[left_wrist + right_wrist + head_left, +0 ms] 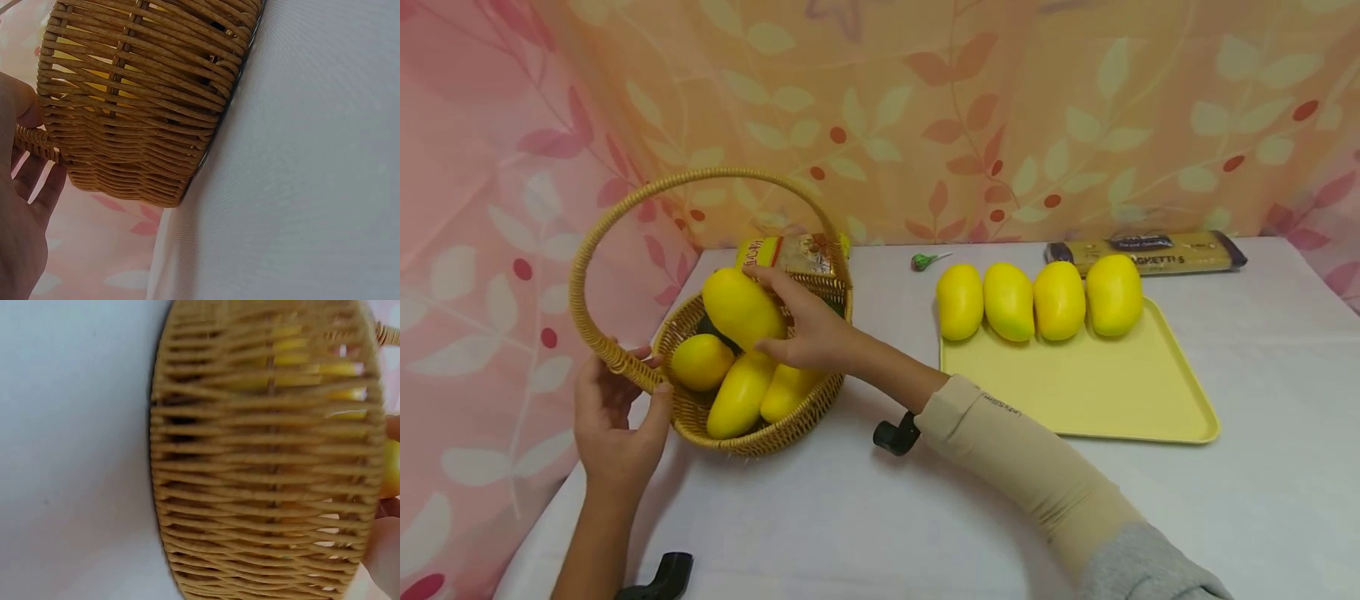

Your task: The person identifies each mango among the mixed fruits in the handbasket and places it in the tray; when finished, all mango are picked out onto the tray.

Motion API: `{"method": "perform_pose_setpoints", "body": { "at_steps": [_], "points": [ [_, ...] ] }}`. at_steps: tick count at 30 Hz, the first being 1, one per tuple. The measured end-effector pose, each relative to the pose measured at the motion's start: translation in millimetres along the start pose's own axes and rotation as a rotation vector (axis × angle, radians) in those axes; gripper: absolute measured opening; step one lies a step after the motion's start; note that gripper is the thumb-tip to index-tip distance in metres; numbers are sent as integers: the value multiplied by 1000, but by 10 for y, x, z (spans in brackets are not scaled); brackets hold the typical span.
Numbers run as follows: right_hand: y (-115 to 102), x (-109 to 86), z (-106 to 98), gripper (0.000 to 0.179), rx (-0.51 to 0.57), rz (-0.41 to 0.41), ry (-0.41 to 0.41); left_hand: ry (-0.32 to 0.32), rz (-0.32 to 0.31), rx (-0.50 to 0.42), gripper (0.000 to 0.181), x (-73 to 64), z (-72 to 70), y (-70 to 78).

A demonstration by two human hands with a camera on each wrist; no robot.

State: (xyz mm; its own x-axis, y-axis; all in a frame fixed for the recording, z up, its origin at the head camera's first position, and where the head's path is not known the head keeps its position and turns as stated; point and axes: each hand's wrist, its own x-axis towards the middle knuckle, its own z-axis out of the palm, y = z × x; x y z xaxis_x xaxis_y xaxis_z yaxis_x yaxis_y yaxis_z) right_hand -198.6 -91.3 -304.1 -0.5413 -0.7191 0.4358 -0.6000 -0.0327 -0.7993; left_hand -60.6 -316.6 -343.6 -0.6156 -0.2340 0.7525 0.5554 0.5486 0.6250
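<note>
A wicker basket (pixel 752 437) with a tall arched handle stands on the left of the table. My left hand (pixel 625 421) holds the lower end of its handle at the near left rim; in the left wrist view the fingers reach behind the handle. Over the basket, my right hand (pixel 812 329) grips a yellow mango (pixel 741 308) between thumb and fingers. Below it inside the basket lie more mangoes (pixel 741 400), and something dark shows behind them. The right wrist view mostly shows the woven basket side (pixel 269 469), with the mango and fingers partly hidden beyond the rim.
A pale yellow tray (pixel 1075 392) lies to the right, with several mangoes (pixel 1060 300) in a row along its far edge. Behind it is a spaghetti packet (pixel 1157 254). A wrapped lollipop (pixel 925 261) lies mid-back. Another food packet (pixel 790 254) sits behind the basket, near the curtain (pixel 880 125).
</note>
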Motion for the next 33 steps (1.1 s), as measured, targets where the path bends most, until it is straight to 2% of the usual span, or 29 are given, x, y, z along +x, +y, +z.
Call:
{"method": "perform_pose_setpoints", "body": {
  "at_steps": [5,9,16,23,33],
  "points": [
    [-95,-151,-32,84,44,-41,41,-3,-5,5,71,18,24,118],
    [-154,-284,-101,84,96,-37,70,-9,-8,11,71,25,32,174],
    [-242,-497,-228,88,192,-20,116,-11,-13,26,73,3,-5,38],
    [-293,-666,-334,87,171,17,165,-11,-8,35,74,-14,-31,-46],
    [-369,-875,-471,85,174,63,182,-11,-16,33,75,-25,-33,-73]
  ]
}}
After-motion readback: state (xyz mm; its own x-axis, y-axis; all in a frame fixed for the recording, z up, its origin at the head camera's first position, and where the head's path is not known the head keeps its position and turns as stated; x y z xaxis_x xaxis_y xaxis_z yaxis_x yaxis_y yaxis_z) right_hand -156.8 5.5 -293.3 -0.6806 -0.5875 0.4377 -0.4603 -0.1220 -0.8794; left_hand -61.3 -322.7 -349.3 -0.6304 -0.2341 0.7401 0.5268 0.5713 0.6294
